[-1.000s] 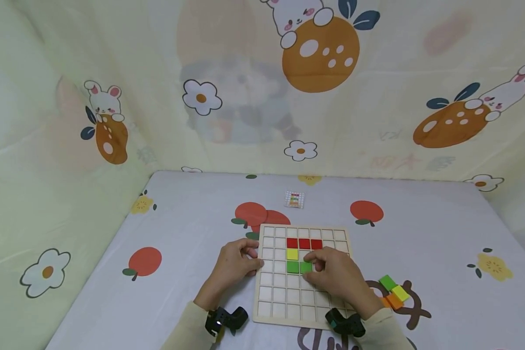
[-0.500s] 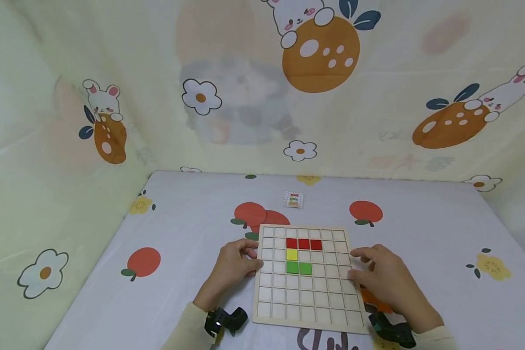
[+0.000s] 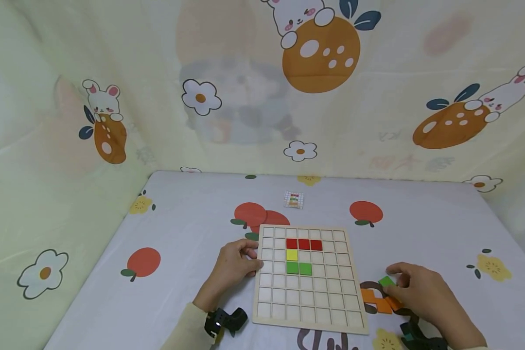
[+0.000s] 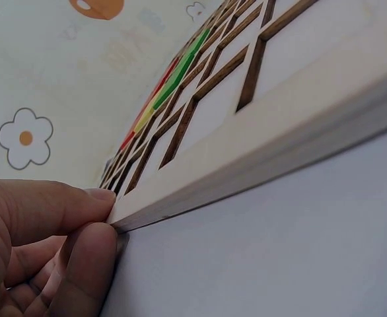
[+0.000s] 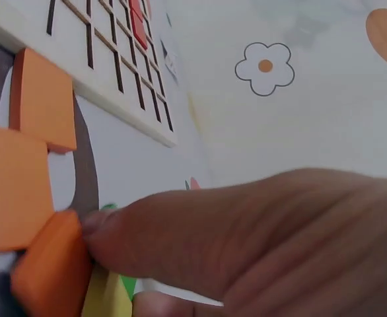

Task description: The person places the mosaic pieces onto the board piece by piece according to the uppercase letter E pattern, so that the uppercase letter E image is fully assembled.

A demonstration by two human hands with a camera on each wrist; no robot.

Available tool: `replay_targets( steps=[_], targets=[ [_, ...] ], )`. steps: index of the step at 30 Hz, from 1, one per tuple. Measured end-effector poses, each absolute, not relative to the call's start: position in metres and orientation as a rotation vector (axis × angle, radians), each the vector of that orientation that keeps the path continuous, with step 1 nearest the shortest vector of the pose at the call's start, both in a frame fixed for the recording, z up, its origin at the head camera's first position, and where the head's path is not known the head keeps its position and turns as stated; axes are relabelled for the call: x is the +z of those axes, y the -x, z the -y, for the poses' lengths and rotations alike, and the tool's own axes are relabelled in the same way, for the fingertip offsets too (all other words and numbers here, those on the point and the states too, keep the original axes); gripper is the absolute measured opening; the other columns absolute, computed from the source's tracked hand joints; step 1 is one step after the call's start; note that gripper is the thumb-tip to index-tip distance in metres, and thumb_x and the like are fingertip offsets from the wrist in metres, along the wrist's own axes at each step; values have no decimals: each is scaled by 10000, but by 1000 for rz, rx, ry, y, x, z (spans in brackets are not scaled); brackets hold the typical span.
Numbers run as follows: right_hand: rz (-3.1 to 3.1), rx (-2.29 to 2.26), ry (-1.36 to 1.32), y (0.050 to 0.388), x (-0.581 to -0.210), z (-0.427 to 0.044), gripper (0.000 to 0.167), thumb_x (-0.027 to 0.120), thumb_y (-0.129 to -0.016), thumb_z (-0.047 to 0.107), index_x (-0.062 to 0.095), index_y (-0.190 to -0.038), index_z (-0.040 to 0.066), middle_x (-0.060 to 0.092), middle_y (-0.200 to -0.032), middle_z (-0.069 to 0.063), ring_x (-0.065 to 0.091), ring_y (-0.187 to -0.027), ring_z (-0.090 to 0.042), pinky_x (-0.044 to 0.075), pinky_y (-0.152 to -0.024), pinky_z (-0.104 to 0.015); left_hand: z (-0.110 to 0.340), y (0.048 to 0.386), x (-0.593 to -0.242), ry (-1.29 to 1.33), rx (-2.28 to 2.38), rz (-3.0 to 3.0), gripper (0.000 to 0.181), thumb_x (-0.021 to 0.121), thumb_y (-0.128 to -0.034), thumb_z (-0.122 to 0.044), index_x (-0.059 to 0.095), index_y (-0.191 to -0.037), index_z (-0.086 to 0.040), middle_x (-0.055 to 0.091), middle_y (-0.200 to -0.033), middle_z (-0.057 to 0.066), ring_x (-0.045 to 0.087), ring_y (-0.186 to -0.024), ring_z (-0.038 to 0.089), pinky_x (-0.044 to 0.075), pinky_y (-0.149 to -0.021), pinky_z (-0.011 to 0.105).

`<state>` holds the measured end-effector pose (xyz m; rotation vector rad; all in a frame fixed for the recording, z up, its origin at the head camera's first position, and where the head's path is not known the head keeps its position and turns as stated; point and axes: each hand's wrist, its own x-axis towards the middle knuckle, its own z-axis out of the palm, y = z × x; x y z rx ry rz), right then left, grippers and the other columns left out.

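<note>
Right grip (image 3: 428, 291) over loose tiles (image 3: 384, 306), yellow tile (image 5: 106, 298) mostly hidden, contact unclear

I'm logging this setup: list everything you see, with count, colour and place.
Grid board: 1, pale wood, on tablecloth
Red tiles: 3, red, board's second row from far side
Yellow tile: 1, yellow, board's third row
Green tiles: 2, green, board's fourth row
Loose tiles: 3 orange, 1 yellow, 1 green visible, right of board
Card: 1, multicoloured, beyond board
Tablecloth: 1, white, printed, underneath
Backdrop: 1, cream, behind
Wrist devices: 2, black, on wrists
Sleeves: 2, cream, both forearms
Left hand: 1, touching board's left edge
Right hand: 1, at loose tiles
</note>
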<state>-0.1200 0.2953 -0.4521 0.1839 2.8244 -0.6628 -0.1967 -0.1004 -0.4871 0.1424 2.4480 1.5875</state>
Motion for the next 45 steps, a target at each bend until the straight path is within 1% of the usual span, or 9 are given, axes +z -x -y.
replay_targets(
  steps=[4, 12, 17, 26, 32, 36, 39, 42, 45],
  targets=[
    [-2831, -679, -197, 123, -454, -292, 382, 821, -852, 268, 731, -1133, 26, 617, -825, -3, 528, -731, -195, 436, -595, -332, 100, 197, -487, -137, 1597, -2437, 428, 832, -840, -5, 690, -1244, 7, 631, -896, 57, 577, -646, 143, 567, -577, 228],
    [-2816, -768, -225, 129, -455, -284, 355, 840, -834, 251, 734, -1086, 22, 567, -757, -15, 511, -690, -194, 411, -557, -312, 102, 196, -487, -134, 1589, -2441, 424, 832, -848, -19, 692, -1247, -3, 639, -896, 43, 583, -645, 138, 566, -571, 220],
    [-2829, -821, -181, 131, -454, -280, 302, 822, -835, 201, 732, -1077, 44, 566, -764, -17, 512, -699, -196, 412, -570, -309, 102, 197, -487, -136, 1589, -2439, 425, 833, -845, -14, 691, -1245, -1, 637, -898, 46, 583, -641, 137, 565, -570, 218],
    [-2862, -905, -127, 138, -456, -273, 211, 808, -888, 184, 769, -1061, 70, 680, -862, -3, 638, -824, -208, 519, -659, -342, 101, 197, -488, -137, 1595, -2436, 423, 837, -844, -17, 689, -1240, 1, 637, -899, 51, 581, -644, 138, 571, -579, 227],
    [-2849, -949, -121, 140, -459, -272, 269, 816, -882, 189, 781, -1117, 63, 693, -910, -11, 638, -811, -179, 499, -674, -329, 101, 197, -486, -133, 1590, -2437, 414, 835, -845, -18, 690, -1232, -2, 636, -896, 45, 576, -639, 131, 567, -573, 220],
    [-2838, -932, -73, 142, -456, -271, 339, 815, -852, 135, 759, -1165, 16, 682, -876, -8, 604, -776, -175, 488, -649, -317, 101, 197, -486, -137, 1585, -2441, 413, 833, -844, -11, 688, -1231, 2, 635, -895, 46, 578, -637, 132, 563, -568, 219],
    [-2855, -848, -44, 144, -454, -270, 336, 799, -843, 102, 754, -1157, -8, 678, -862, -4, 579, -785, -183, 496, -659, -318, 101, 197, -487, -140, 1576, -2449, 416, 833, -846, -15, 688, -1236, -2, 637, -894, 42, 582, -634, 131, 561, -566, 215],
    [-2866, -748, -23, 147, -453, -270, 306, 796, -843, 103, 763, -1128, -2, 650, -867, -16, 557, -798, -197, 501, -680, -337, 101, 197, -487, -134, 1574, -2450, 417, 834, -851, -28, 689, -1241, -10, 639, -895, 36, 580, -636, 131, 561, -568, 214],
    [-2852, -701, -19, 150, -451, -270, 290, 808, -840, 126, 768, -1104, 12, 600, -845, -32, 530, -787, -208, 479, -658, -338, 102, 196, -487, -127, 1578, -2445, 424, 835, -848, -25, 689, -1245, -9, 638, -890, 33, 575, -630, 132, 559, -566, 216]
  ],
)
